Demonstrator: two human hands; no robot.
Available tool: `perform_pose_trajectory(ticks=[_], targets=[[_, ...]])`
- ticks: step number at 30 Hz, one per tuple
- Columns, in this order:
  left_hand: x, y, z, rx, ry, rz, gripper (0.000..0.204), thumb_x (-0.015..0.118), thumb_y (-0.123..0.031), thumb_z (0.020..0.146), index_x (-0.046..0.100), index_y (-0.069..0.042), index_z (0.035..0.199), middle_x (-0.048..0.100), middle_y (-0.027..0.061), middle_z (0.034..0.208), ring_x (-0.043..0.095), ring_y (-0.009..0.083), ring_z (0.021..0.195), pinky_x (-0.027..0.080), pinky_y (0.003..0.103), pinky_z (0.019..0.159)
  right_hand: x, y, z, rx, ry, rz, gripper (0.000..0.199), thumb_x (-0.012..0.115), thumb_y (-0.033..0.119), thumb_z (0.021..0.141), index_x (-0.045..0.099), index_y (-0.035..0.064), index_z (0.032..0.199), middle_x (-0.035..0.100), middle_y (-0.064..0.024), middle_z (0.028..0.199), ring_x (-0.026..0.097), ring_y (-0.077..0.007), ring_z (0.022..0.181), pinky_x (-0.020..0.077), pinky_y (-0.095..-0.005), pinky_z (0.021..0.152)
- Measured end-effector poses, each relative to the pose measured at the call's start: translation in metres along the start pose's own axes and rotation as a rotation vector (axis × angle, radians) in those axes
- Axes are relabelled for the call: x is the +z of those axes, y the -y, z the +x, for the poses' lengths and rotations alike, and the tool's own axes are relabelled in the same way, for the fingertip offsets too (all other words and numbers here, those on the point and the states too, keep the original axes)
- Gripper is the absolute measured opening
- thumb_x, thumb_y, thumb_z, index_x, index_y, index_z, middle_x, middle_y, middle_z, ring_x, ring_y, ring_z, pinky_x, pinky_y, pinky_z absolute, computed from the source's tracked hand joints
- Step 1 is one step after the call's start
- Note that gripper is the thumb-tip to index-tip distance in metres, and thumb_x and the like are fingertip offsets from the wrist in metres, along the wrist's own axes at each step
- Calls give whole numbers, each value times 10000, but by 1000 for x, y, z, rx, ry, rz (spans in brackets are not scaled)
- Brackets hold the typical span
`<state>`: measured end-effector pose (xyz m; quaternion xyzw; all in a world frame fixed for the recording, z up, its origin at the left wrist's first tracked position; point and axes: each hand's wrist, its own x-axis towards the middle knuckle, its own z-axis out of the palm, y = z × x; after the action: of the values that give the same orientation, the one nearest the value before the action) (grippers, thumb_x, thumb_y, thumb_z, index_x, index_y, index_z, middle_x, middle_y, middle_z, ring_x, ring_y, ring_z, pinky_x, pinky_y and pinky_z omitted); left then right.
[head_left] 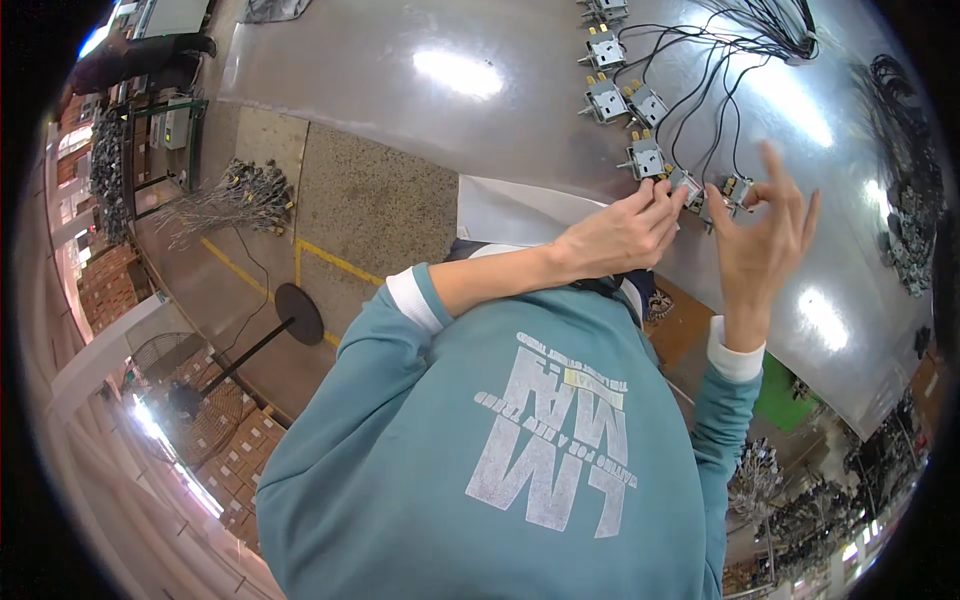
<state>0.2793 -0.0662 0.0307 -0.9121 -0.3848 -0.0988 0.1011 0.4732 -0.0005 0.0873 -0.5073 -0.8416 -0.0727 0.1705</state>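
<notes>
Near the table edge, the thumb and fingers of my left hand are pinched together at a small metal thermostat, which they partly cover. My right hand is beside it; its thumb and index finger are on either side of another thermostat, with the other fingers stretched up and slightly blurred. Just beyond my left fingertips lies a thermostat with brass terminals. Several more, such as one thermostat, form a row going away from me. Thin black leads run from them to a gathered bundle.
The shiny metal table has a white sheet at its near edge. Black coiled leads and a pile of metal parts lie at the right. A heap of parts and a standing fan are on the left floor.
</notes>
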Motion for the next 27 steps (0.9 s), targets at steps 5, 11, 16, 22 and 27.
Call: perform_pose_trajectory(ticks=[5,11,16,22,27], targets=[[7,0,2,51,-16,89,320,609,-193,958,769,40,1107,636,279,1435,638,356,1245,521,436,1046,1,-1,2,218,-41,641,905,825,31,907,329,109,1660,775,-99,1039,669,-258,1302,498,-425,1099],[2,8,-9,15,-92,-95,273,621,-187,948,772,31,1009,675,281,1369,661,377,1246,523,460,1068,20,27,8,373,155,1003,930,792,7,928,245,46,1679,795,-132,1038,666,-267,1320,521,-383,1077],[-14,22,-33,-96,-151,-190,197,706,-151,907,709,42,946,694,239,1343,642,404,1299,521,495,1115,40,40,11,426,179,1071,956,791,25,937,188,10,1678,801,-135,1070,685,-255,1286,520,-358,1078],[0,22,-47,-189,-130,-199,194,690,-150,971,710,39,933,681,234,1386,621,379,1362,528,475,1119,53,50,4,555,95,984,306,847,165,907,782,-1,1155,673,-191,1436,693,-263,1276,468,-380,1134],[5,19,-47,-168,-134,-173,191,684,-138,964,721,49,960,681,236,1390,632,366,1352,527,460,1123,54,55,-3,560,57,821,190,848,189,905,840,36,1017,660,-155,1479,603,-277,1395,421,-413,1179]])
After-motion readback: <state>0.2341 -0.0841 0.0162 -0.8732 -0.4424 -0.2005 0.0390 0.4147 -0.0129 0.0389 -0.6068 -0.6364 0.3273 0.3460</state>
